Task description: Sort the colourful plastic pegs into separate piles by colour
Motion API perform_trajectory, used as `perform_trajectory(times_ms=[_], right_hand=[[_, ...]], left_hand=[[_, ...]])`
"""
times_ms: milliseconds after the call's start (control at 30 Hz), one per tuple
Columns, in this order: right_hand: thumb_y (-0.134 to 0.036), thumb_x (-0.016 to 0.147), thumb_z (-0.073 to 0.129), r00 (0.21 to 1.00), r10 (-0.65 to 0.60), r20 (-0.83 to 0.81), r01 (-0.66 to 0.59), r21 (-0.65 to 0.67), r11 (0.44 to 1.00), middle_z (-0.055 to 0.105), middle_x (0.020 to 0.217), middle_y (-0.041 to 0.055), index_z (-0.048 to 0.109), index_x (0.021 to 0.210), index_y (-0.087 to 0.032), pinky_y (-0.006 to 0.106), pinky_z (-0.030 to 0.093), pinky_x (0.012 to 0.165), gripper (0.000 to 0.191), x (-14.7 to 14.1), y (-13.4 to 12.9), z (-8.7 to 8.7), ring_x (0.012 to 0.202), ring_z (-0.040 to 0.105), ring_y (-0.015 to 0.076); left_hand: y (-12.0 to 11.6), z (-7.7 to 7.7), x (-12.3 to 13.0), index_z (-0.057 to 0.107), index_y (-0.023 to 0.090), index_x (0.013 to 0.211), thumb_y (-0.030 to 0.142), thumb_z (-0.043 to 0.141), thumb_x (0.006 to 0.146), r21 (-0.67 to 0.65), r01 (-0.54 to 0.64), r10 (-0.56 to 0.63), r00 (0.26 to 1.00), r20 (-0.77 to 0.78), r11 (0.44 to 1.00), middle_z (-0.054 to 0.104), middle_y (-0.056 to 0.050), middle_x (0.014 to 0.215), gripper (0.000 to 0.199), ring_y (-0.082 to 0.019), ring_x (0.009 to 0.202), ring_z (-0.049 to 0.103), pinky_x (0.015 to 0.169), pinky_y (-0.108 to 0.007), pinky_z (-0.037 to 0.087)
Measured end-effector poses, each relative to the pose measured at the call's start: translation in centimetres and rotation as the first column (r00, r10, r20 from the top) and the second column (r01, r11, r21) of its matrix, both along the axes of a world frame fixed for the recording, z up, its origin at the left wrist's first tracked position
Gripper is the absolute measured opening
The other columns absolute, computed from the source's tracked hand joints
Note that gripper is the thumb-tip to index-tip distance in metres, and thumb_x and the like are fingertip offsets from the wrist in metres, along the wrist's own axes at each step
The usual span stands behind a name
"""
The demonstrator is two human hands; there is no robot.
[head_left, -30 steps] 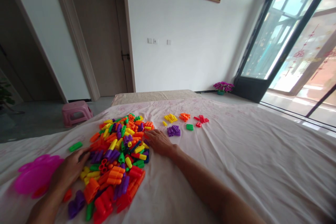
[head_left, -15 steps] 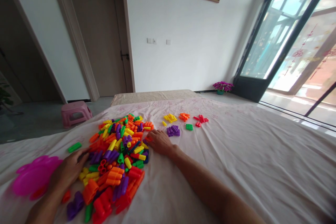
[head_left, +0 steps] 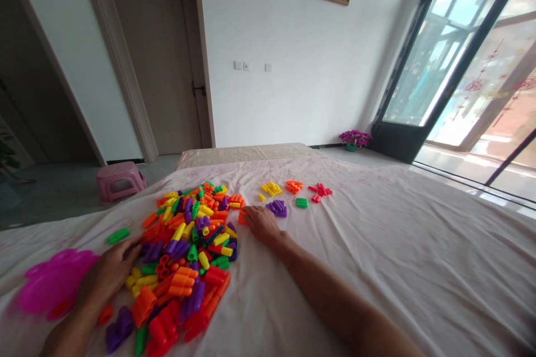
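A large heap of plastic toy building pieces (head_left: pixel 188 240) in orange, yellow, purple, green and red lies on the cloth. At its right edge, my right hand (head_left: pixel 262 222) is closed on an orange toy piece (head_left: pixel 243 216), whose end shows past the fingertips. My left hand (head_left: pixel 112 268) rests at the heap's left side, fingers curved against purple pieces; whether it grips any is hidden. Right of the heap lie small single-colour groups: yellow pieces (head_left: pixel 271 188), orange pieces (head_left: pixel 293 187), red pieces (head_left: pixel 320 192), purple pieces (head_left: pixel 277 208) and a green piece (head_left: pixel 301 202).
A pink plastic dish (head_left: pixel 52 284) sits at the left, partly behind my left forearm. One green piece (head_left: pixel 119 235) lies apart near it. The wrinkled pale cloth (head_left: pixel 397 245) stretches to the right. Beyond its left edge stands a pink stool (head_left: pixel 121 181).
My right hand has shifted slightly right, away from the heap, carrying the orange piece. My left hand has stayed in place.
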State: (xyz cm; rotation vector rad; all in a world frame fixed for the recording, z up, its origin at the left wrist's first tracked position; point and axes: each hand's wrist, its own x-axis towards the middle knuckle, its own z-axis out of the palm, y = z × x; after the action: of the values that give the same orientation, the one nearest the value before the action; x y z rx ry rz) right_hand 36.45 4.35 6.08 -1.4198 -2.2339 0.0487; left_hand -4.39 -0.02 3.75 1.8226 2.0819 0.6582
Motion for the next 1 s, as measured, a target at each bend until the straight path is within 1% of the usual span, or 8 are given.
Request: perform_trajectory(times_ms=[133, 233, 367, 433, 533, 667, 800, 1000], right_hand=[[-0.032, 0.094, 0.051, 0.998, 0.025, -0.066, -0.025, 0.005, 1.000, 0.072, 0.105, 0.0051, 0.066, 0.109, -0.025, 0.027, 0.047, 0.079, 0.022, 0.3, -0.1, 0.1, 0.095, 0.066, 0.0197], [-0.027, 0.092, 0.053, 0.980, 0.014, -0.199, -0.006, 0.041, 0.999, 0.071, 0.104, 0.0047, 0.067, 0.108, -0.024, 0.027, 0.047, 0.080, 0.021, 1.1, 0.5, 0.6, 0.093, 0.065, 0.0188], [-0.025, 0.089, 0.052, 0.888, -0.090, -0.450, 0.156, 0.110, 0.982, 0.070, 0.100, 0.0059, 0.067, 0.106, -0.020, 0.030, 0.049, 0.081, 0.022, 3.2, 2.3, 1.2, 0.088, 0.064, 0.0180], [-0.028, 0.088, 0.052, 0.817, -0.163, -0.553, 0.268, 0.114, 0.957, 0.070, 0.099, 0.0067, 0.067, 0.105, -0.019, 0.031, 0.051, 0.079, 0.024, 4.5, 3.3, 1.1, 0.086, 0.064, 0.0182], [-0.033, 0.086, 0.053, 0.720, -0.235, -0.653, 0.382, 0.091, 0.920, 0.069, 0.097, 0.0073, 0.068, 0.103, -0.017, 0.031, 0.052, 0.075, 0.027, 6.5, 4.5, 0.7, 0.080, 0.063, 0.0176], [-0.036, 0.083, 0.054, 0.624, -0.319, -0.713, 0.494, 0.043, 0.868, 0.069, 0.096, 0.0073, 0.069, 0.100, -0.017, 0.031, 0.053, 0.072, 0.030, 9.1, 5.5, 0.2, 0.072, 0.062, 0.0165], [-0.033, 0.080, 0.053, 0.560, -0.351, -0.751, 0.575, 0.047, 0.817, 0.070, 0.096, 0.0087, 0.069, 0.101, -0.016, 0.032, 0.054, 0.075, 0.032, 11.5, 6.5, -0.2, 0.080, 0.064, 0.0189], [-0.022, 0.076, 0.051, 0.548, -0.389, -0.741, 0.605, 0.029, 0.796, 0.070, 0.105, 0.0124, 0.067, 0.112, -0.015, 0.038, 0.055, 0.084, 0.041, 13.2, 7.6, -1.5, 0.091, 0.067, 0.0225]], left_hand=[[0.1, -0.2, -0.1, 0.057, 0.018, 0.129, 0.051, 0.035, 0.092, -0.001, 0.003, -0.003, 1.000, -0.007, 1.000, 0.062, -0.010, 0.132, 0.055, -0.025, 0.121, 0.057, 0.103, -0.035, 0.043], [0.4, -0.6, -0.5, 0.060, 0.019, 0.126, 0.051, 0.037, 0.090, 0.016, -0.011, 0.011, 1.000, -0.015, 1.000, 0.065, -0.008, 0.129, 0.054, -0.025, 0.117, 0.061, 0.099, -0.032, 0.046], [0.8, -1.3, -1.0, 0.061, 0.020, 0.125, 0.051, 0.039, 0.089, 0.019, -0.019, 0.019, 1.000, -0.021, 1.000, 0.065, -0.009, 0.129, 0.052, -0.025, 0.119, 0.060, 0.100, -0.033, 0.045], [0.8, -1.3, -1.1, 0.060, 0.020, 0.125, 0.051, 0.039, 0.089, 0.018, -0.013, 0.014, 1.000, -0.015, 1.000, 0.064, -0.009, 0.130, 0.052, -0.026, 0.119, 0.059, 0.101, -0.034, 0.045], [0.7, -1.1, -0.9, 0.059, 0.020, 0.127, 0.052, 0.037, 0.090, 0.009, -0.008, 0.008, 1.000, 0.010, 1.000, 0.063, -0.010, 0.131, 0.053, -0.026, 0.120, 0.058, 0.103, -0.036, 0.043], [0.5, -0.8, -0.7, 0.059, 0.019, 0.127, 0.052, 0.037, 0.090, 0.003, -0.003, 0.003, 1.000, 0.026, 1.000, 0.062, -0.010, 0.133, 0.054, -0.026, 0.122, 0.057, 0.103, -0.036, 0.042], [0.6, -1.0, -0.8, 0.060, 0.018, 0.126, 0.051, 0.039, 0.090, 0.021, 0.001, -0.002, 1.000, 0.012, 1.000, 0.064, -0.010, 0.131, 0.053, -0.026, 0.121, 0.058, 0.103, -0.035, 0.043], [0.8, -1.3, -1.1, 0.060, 0.020, 0.126, 0.052, 0.040, 0.089, 0.031, -0.007, 0.006, 1.000, 0.016, 1.000, 0.065, -0.008, 0.129, 0.053, -0.026, 0.119, 0.060, 0.100, -0.035, 0.045]])
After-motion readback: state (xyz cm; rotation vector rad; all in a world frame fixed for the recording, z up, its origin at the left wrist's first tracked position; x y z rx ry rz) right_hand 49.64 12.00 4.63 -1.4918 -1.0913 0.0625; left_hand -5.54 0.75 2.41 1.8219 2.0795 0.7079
